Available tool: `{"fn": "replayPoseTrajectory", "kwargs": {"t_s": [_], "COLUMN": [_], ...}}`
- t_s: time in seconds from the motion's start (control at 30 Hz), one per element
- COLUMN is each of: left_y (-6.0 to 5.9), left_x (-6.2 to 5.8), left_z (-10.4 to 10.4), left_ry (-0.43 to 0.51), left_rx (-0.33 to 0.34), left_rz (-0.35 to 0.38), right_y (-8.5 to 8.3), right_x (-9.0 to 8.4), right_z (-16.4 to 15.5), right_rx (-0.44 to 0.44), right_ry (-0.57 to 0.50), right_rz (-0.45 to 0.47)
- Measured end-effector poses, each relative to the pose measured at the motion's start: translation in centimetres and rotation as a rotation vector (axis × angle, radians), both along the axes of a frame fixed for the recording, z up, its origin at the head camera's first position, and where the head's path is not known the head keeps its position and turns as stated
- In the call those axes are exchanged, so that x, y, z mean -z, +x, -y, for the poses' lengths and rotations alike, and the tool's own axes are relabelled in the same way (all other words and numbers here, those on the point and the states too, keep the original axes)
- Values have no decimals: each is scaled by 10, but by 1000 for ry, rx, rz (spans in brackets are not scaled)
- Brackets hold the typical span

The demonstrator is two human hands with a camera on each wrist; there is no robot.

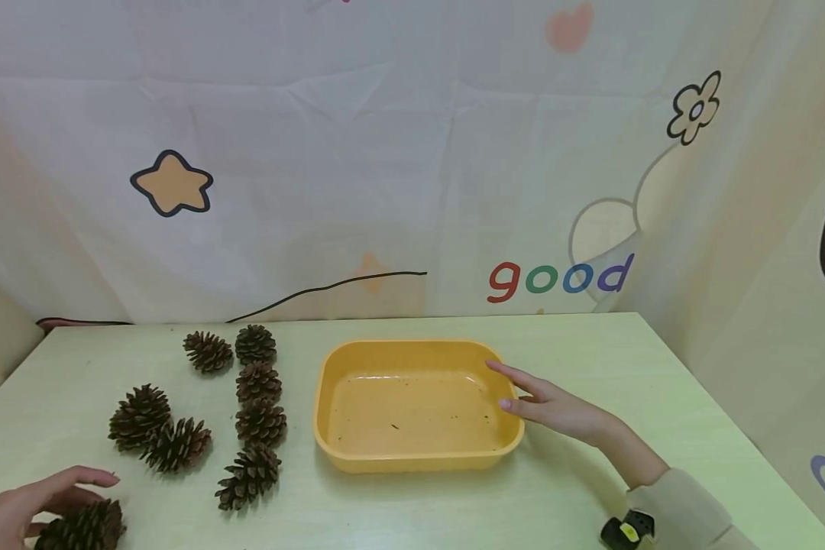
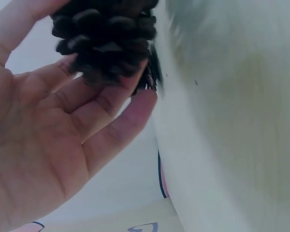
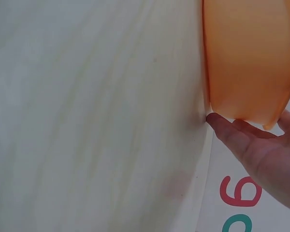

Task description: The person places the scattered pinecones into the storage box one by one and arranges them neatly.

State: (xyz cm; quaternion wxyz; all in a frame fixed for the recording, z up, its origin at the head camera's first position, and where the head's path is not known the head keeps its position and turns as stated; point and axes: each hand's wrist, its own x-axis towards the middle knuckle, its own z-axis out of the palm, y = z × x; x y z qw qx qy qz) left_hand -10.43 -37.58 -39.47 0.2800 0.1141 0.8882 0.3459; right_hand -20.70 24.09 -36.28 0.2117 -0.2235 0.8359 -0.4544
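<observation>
Table: pale green table, cartoon cloth behind
Left hand: left hand curls round a pine cone at the front left corner
Right hand: right hand, fingers straight, touches the right side of the yellow tray
Other cones: seven cones left of the tray

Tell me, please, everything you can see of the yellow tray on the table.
The yellow tray is a shallow rectangular basin with rounded corners and a rolled rim, in what looks like glossy plastic. It sits flat and upright on the pale green table, right of the loose pine cones. Inside it holds nothing but a few dark specks on its floor. The right hand lies against its right side, straight fingers on the rim and outer wall; the right wrist view shows fingertips under the wall's curve. Nothing else touches it.
</observation>
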Motion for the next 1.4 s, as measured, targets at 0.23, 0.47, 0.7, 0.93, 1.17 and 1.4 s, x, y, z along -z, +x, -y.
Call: {"fn": "replayPoseTrajectory", "kwargs": {"t_s": [0.23,0.47,0.7,0.93,1.17,1.4], "left_y": [6,8,11,9,3,-3], "left_x": [-12,-11,-31,-49,-50,-58], "left_z": [-18,-30,-53,-81,-100,-126], "left_ry": [-56,-113,-63,-36,-33,5], "left_rx": [-106,-138,-81,-58,-20,23], "left_rz": [-53,-182,-302,-309,-462,-612], "right_y": [1,1,1,1,1,1], "right_x": [-2,-2,-1,-1,-1,-1], "right_z": [0,0,0,0,0,1], "right_rx": [4,5,-4,17,17,20], "right_ry": [6,9,1,5,18,34], "right_rz": [0,8,1,13,0,-9]}}
